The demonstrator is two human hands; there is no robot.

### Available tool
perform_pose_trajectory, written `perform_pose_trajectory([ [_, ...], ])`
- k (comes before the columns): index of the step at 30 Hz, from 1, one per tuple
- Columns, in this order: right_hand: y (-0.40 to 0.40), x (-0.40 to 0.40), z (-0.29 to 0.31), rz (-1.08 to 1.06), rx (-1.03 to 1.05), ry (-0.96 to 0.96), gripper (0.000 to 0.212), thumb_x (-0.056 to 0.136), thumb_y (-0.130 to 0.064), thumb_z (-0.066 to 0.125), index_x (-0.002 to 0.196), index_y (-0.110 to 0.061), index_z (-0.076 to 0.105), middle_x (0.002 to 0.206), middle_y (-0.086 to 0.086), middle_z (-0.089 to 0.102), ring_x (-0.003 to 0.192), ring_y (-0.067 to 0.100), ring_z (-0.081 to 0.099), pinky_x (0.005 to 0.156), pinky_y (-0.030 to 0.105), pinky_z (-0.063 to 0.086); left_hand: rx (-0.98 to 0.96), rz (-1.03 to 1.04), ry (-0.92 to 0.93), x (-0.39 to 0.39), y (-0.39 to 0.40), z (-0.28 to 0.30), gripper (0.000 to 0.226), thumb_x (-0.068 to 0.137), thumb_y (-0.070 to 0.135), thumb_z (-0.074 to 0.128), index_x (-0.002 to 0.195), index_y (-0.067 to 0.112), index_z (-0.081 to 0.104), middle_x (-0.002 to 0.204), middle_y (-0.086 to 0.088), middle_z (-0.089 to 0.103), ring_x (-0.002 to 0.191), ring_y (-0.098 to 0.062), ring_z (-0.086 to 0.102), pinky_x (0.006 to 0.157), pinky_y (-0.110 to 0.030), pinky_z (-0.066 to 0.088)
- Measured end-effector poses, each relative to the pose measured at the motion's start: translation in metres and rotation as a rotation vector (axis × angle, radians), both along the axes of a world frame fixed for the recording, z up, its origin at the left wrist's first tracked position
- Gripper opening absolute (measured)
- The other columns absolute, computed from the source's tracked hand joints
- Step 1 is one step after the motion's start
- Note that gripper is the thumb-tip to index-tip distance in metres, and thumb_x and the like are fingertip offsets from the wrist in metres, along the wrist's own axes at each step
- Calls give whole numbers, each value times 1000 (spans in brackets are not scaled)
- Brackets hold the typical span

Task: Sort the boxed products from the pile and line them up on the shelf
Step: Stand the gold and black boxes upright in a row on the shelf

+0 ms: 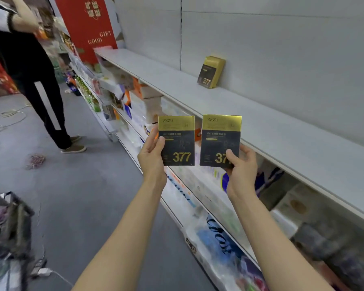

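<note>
I hold up two matching boxes, dark with a gold top band and "377" printed in gold. My left hand (151,157) grips the left box (177,141) by its lower left edge. My right hand (241,164) grips the right box (220,140) at its lower right corner, thumb over the number. Both boxes are upright, side by side, in front of the white shelf (261,114). A small row of the same boxes (210,73) stands on that shelf against the back panel, further along to the left.
Lower shelves (208,206) under the white one are packed with mixed packaged goods. A person in dark trousers (42,91) stands in the aisle at left. A red gift display (88,24) stands beyond. A basket with goods (8,227) sits at lower left; cables lie on the floor.
</note>
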State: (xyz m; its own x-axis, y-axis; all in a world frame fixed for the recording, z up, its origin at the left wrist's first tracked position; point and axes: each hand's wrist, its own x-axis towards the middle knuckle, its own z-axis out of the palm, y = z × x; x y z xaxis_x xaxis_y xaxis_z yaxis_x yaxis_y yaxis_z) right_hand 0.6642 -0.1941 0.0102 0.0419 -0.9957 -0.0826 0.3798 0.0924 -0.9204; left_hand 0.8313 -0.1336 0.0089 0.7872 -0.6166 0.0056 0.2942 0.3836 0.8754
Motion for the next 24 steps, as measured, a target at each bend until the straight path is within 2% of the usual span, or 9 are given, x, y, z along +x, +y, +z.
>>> perform_pose_trajectory([
  [3,-15,41,4,-24,-5,-3,27,92,-3,60,110,-21,54,96,-4,72,97,21,69,82,38,57,15,-21,3,46,-18,4,38,97,4,55,130,20,64,114,-1,73,96,-14,70,73,-28,59],
  [6,-28,77,4,-85,-2,-11,27,92,-4,61,113,-20,54,96,-6,71,99,20,68,84,37,57,26,-66,-17,89,-38,8,37,97,4,54,127,23,65,108,6,74,92,-11,71,69,-25,58],
  [9,-42,107,3,-131,1,-15,29,93,-3,60,116,-19,53,92,-9,72,100,19,68,89,40,56,39,-111,-33,124,-65,8,39,97,5,55,130,24,63,114,2,73,98,-16,71,71,-30,59],
  [11,-52,122,2,-164,-5,2,28,92,-4,61,114,-21,54,88,-12,73,96,15,68,91,43,55,51,-151,-44,141,-87,5,39,96,6,56,130,24,62,118,-2,71,107,-21,68,83,-37,58],
  [14,-75,139,4,-216,-3,26,30,91,-6,64,113,-24,56,91,-12,74,92,12,69,91,44,55,24,-213,-60,158,-126,3,38,96,5,56,129,22,62,114,3,73,104,-15,68,76,-27,57],
  [17,-105,149,7,-250,-7,16,31,91,-6,63,115,-23,56,97,-4,74,98,19,69,79,39,57,21,-255,-85,172,-172,6,35,98,7,54,132,16,60,104,12,74,96,-7,70,73,-21,56],
  [19,-123,154,13,-266,-27,13,29,91,-4,62,114,-21,54,90,-5,75,94,19,69,67,29,55,19,-312,-121,178,-203,6,34,99,10,53,133,12,60,119,0,71,106,-14,67,83,-25,57],
  [21,-138,160,18,-279,-33,17,29,91,-3,62,113,-19,53,87,-4,75,90,19,69,63,26,53,29,-368,-153,183,-230,10,32,100,11,53,130,13,62,121,-3,70,109,-16,67,85,-26,56],
  [24,-162,171,30,-296,-58,43,30,90,-5,64,113,-19,52,96,1,75,94,22,69,82,38,52,23,-399,-151,192,-272,17,30,98,10,55,127,14,64,114,1,72,107,-15,67,84,-26,55],
])
